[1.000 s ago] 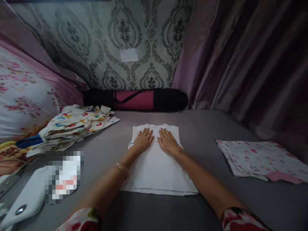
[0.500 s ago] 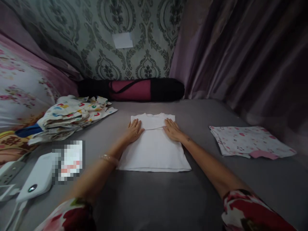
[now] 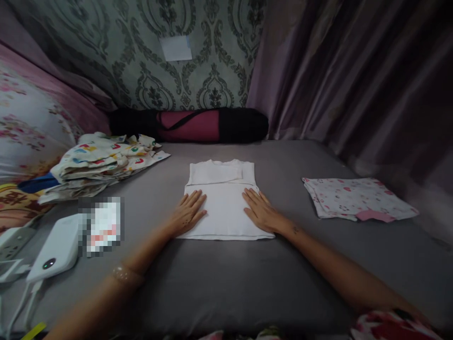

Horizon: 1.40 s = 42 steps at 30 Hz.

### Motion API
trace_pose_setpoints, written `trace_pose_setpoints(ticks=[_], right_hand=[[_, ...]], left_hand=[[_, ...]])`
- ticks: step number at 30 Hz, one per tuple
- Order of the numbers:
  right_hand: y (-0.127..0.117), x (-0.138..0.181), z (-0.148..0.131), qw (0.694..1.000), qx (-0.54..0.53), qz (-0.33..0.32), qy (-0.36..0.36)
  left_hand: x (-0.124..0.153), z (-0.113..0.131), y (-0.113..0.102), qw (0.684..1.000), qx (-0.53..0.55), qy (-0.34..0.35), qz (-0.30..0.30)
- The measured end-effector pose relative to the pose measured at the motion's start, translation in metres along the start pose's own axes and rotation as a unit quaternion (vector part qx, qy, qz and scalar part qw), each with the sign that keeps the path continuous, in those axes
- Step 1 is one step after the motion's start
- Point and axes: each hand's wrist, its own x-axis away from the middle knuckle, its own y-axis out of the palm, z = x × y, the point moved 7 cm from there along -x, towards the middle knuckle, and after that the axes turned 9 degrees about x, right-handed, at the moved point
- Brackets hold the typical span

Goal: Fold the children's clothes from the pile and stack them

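Observation:
A white shirt (image 3: 226, 210) lies flat on the grey sheet in front of me, its sleeves folded inward across the upper part and its neckline at the far end. My left hand (image 3: 188, 213) rests on the shirt's left side, palm down with fingers spread. On the right side my right hand (image 3: 261, 208) presses flat on the cloth, fingers apart. Neither hand grips anything.
A folded pink-patterned white garment (image 3: 357, 198) lies at right. Patterned clothes (image 3: 106, 160) are heaped at left, near a white power bank (image 3: 58, 248) with cables and a power strip (image 3: 16, 243). A long black and maroon bag (image 3: 191, 125) lies against the wall.
Both hands have slid down the shirt towards me, from the folded sleeves to the lower body, and stay flat. The whole view has shifted slightly.

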Motion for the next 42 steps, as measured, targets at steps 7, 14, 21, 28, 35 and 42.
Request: trace_pose_setpoints(ticks=[7, 14, 21, 28, 35, 42], right_hand=[[-0.013, 0.071, -0.022, 0.996, -0.048, -0.038, -0.066], [-0.022, 0.104, -0.029, 0.994, -0.079, -0.048, -0.06], [-0.04, 0.107, -0.026, 0.992, -0.121, -0.012, -0.03], [-0.034, 0.032, 0.046, 0.968, -0.203, 0.069, 0.127], [-0.016, -0.031, 0.1, 0.955, -0.096, 0.047, 0.277], [-0.015, -0.035, 0.086, 0.965, -0.036, -0.006, 0.259]], left_hand=[[0.056, 0.002, -0.017, 0.999, 0.038, 0.007, -0.023], [0.093, 0.01, -0.025, 0.991, 0.121, 0.062, 0.007], [0.099, 0.014, -0.04, 0.986, 0.161, 0.038, 0.033], [0.069, 0.034, -0.042, 0.989, 0.131, 0.052, 0.041], [0.043, 0.087, -0.037, 0.981, 0.158, 0.111, 0.016], [0.033, 0.062, -0.036, 0.981, 0.172, 0.087, 0.025]])
